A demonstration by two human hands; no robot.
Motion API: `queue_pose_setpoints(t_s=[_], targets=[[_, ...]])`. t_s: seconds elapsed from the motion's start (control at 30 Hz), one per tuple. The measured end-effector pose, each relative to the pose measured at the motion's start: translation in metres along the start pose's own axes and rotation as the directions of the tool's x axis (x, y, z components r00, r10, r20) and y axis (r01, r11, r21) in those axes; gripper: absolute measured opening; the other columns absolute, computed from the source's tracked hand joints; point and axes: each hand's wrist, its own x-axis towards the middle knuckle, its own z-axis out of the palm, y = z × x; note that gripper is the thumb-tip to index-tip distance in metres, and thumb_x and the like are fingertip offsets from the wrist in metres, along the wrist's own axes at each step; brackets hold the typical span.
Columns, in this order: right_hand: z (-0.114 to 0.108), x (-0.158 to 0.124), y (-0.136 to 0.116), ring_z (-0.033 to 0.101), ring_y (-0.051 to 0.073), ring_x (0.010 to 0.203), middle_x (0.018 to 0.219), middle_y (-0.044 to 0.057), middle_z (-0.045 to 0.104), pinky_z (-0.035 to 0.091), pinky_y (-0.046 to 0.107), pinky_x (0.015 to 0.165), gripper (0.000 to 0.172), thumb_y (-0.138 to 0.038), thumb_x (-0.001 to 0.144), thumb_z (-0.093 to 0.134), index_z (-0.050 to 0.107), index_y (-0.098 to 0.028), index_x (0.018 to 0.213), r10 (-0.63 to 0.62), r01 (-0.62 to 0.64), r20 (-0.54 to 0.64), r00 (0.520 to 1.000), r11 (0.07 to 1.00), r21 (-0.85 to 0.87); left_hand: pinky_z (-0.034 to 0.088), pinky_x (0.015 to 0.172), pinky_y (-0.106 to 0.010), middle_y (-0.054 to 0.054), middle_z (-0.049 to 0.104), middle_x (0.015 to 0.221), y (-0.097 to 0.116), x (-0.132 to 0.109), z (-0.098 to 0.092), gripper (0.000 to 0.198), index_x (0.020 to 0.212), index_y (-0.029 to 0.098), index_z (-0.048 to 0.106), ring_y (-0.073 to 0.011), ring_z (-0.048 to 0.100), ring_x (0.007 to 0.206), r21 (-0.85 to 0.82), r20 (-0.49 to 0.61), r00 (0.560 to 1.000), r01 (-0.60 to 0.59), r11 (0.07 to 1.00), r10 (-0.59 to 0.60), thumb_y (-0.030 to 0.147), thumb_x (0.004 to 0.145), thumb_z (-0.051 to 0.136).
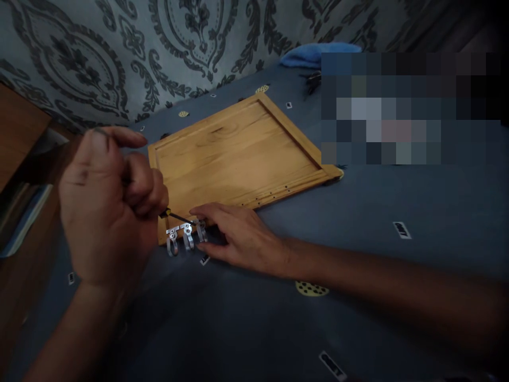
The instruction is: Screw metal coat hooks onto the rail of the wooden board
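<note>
- Left fingers (145, 183) curl around a screwdriver (168, 213).
- Right fingers (217, 214), slightly parted, pinch a hook (202, 232) at the edge of a wooden board (234, 154).
- Dark blue printed sheet (358, 223) beneath; patterned wall (175, 48) behind.

Dim, uneven light: the framed wooden panel (238, 151) shows brightest, the metal hooks (188, 237) glint, and the printed sheet (366, 212) sinks into near-black toward the lower corners. Coarse pixelation masks the upper right.
</note>
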Motion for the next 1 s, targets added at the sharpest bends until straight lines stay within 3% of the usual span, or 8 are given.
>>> queue_pose_setpoints(t_s=[0.17,0.57,0.77,1.0], targets=[[0.0002,0.0005,-0.0002,0.067,0.026,0.103,0.118,0.012,0.07,0.051,0.037,0.086,0.049,-0.031,0.087,0.072,0.057,-0.014,0.131,-0.008,0.008,-0.012,1.0,1.0,-0.017,0.018,0.035,-0.019,0.009,0.025,0.042,-0.0096,0.0025,0.0,0.037,0.077,0.017,0.056,-0.0076,0.014,0.035,-0.027,0.003,0.999,0.034,0.999,-0.034,0.021,0.105,0.031],[-0.0006,0.0013,-0.0018,0.067,0.025,0.102,0.118,0.012,0.07,0.052,0.038,0.086,0.049,-0.03,0.087,0.072,0.057,-0.015,0.131,0.016,-0.016,0.007,1.0,1.0,0.007,0.028,0.04,-0.018,0.007,0.028,0.047,-0.0082,0.0006,-0.0024,0.037,0.074,0.016,0.058,-0.0067,0.025,0.038,-0.031,0.005,1.0,0.028,0.999,-0.028,0.016,0.103,0.033],[-0.0008,0.0009,-0.0019,0.066,0.026,0.108,0.12,0.011,0.069,0.051,0.038,0.089,0.047,-0.031,0.087,0.071,0.057,-0.017,0.13,0.012,-0.012,0.0,1.0,1.0,0.01,0.029,0.042,-0.019,0.007,0.031,0.049,-0.0084,-0.0001,-0.003,0.035,0.075,0.016,0.06,-0.0075,0.027,0.041,-0.042,0.03,0.998,0.054,0.998,-0.053,0.024,0.102,0.04],[-0.0012,-0.0003,-0.0012,0.067,0.025,0.101,0.116,0.011,0.07,0.051,0.037,0.085,0.046,-0.031,0.087,0.072,0.058,-0.016,0.129,0.006,-0.006,-0.005,1.0,1.0,0.006,0.031,0.043,-0.019,0.006,0.031,0.051,-0.0083,-0.0013,-0.004,0.036,0.075,0.015,0.061,-0.0075,0.028,0.043,-0.04,0.031,0.997,0.07,0.997,-0.069,0.027,0.103,0.041]])
